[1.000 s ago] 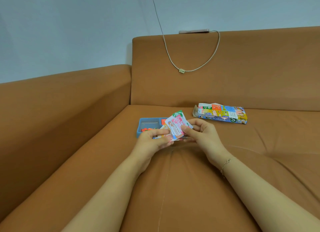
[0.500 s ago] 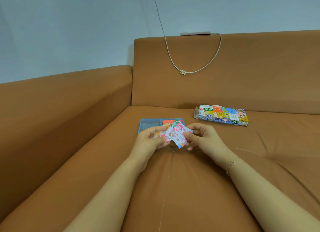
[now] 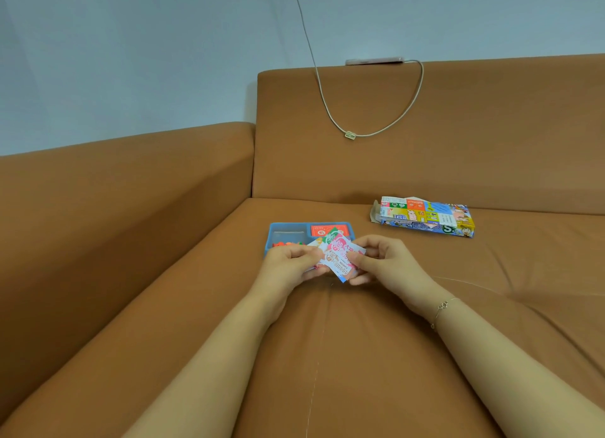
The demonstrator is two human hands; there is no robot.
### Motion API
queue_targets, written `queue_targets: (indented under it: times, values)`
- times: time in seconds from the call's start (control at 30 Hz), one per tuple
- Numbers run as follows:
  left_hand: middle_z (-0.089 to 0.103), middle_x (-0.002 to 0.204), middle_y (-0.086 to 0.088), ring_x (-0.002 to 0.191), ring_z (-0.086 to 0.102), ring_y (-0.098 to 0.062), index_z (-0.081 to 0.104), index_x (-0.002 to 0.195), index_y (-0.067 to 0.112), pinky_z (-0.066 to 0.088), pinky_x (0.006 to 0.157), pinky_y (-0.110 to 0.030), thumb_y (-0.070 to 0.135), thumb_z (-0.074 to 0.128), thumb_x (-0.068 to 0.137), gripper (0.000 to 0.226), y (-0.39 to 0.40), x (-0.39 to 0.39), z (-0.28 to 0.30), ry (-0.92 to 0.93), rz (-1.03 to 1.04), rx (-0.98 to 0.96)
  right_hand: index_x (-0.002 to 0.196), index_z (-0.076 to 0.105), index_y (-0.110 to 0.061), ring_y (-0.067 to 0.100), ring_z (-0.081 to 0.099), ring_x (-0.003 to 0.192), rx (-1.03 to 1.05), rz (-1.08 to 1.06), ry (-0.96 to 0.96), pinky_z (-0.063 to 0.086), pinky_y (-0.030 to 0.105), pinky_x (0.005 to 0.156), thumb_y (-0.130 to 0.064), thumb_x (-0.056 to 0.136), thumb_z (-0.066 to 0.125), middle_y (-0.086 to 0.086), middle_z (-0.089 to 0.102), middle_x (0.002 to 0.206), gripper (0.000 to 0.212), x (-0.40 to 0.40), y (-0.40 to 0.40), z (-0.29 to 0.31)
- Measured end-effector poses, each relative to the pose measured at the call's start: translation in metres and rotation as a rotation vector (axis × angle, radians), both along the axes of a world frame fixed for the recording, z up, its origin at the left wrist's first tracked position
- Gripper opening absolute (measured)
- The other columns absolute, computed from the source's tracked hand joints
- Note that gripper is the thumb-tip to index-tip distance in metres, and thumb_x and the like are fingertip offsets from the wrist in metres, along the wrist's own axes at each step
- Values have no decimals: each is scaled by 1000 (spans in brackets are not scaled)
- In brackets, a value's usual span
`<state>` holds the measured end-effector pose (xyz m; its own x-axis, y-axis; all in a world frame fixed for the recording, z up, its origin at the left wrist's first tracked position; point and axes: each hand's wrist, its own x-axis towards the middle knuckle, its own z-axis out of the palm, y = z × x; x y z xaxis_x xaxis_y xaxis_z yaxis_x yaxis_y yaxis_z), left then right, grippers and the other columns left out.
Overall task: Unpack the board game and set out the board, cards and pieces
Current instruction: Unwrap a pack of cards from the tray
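Head view: just before the blue tray (image 3: 271, 233), the left hand (image 3: 288, 262) and right hand (image 3: 384, 262) both pinch a fan of paper money cards (image 3: 339, 257); the game box (image 3: 425, 216) lies well right. Sorting step, likely; next, lay the cards down.

Matt brown cloth sofa (image 3: 360, 355), blue plastic tray (image 3: 272, 233), glossy paper cards (image 3: 339, 257) (printed).

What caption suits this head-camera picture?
Both hands, left hand and right hand, hold game cards before a blue tray on a sofa.
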<state>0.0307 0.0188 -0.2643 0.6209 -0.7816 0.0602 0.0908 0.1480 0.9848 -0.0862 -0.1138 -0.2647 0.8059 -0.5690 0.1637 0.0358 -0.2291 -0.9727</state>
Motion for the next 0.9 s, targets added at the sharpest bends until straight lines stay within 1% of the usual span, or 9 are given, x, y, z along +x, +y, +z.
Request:
queue_targets:
  times: [0.13,0.2,0.27,0.33,0.43,0.57,0.7,0.8,0.9]
  values:
    - [70,96,-16,78,69,-15,66,94,-12,57,76,-20,3,61,89,17,-1,6,-3,25,65,0,100,60,3,14,66,56,75,12,-17,55,18,55,-1,92,57,16,68,78,10,-1,1,2]
    - [70,98,-20,77,70,-16,64,98,-15,57,75,-20,3,61,89,20,-1,9,-4,35,103,-1,98,60,2,13,66,55,115,-12,-37,55,17,54,-1,92,56,14,69,72,8,-2,-1,3]
    - [71,99,-20,77,70,-17,65,99,-14,57,78,-21,5,61,89,21,-2,11,-6,24,137,9,96,60,3,13,65,54,143,-41,-55,54,17,54,0,92,55,9,67,64,7,-4,-3,4]
    - [71,99,-18,78,71,-16,66,98,-12,56,85,-24,7,62,89,21,-3,13,-8,16,163,19,95,60,2,14,65,56,148,-45,-63,55,17,55,0,92,55,6,66,60,7,-6,-3,5]
    - [72,99,-17,77,71,-14,67,96,-10,55,89,-28,7,62,89,19,-4,14,-10,10,182,15,97,61,2,15,66,57,154,-17,-46,55,18,55,-1,91,57,10,65,66,8,-6,0,5]
    - [72,98,-18,77,70,-13,68,91,-9,56,85,-25,7,61,89,17,-4,12,-9,-43,201,20,101,61,2,15,67,57,143,10,13,56,19,57,-4,90,61,15,67,77,13,-4,2,4]
    - [71,96,-19,75,69,-13,68,90,-11,58,75,-20,6,62,88,18,-6,11,-10,-103,248,38,100,62,-1,14,67,57,181,-15,18,56,18,56,-4,88,63,14,68,76,12,-2,2,4]
    - [72,95,-17,73,70,-12,69,90,-8,57,78,-21,7,64,88,17,-6,13,-11,-103,271,54,103,61,3,13,66,56,237,-39,1,56,18,56,-5,89,63,12,68,74,16,-3,-1,5]
    - [73,92,-14,70,70,-11,70,89,-5,56,79,-20,7,63,88,14,-5,16,-11,-80,299,60,105,61,4,12,67,59,316,-60,-24,56,16,59,-5,91,59,14,68,78,17,-5,-5,5]
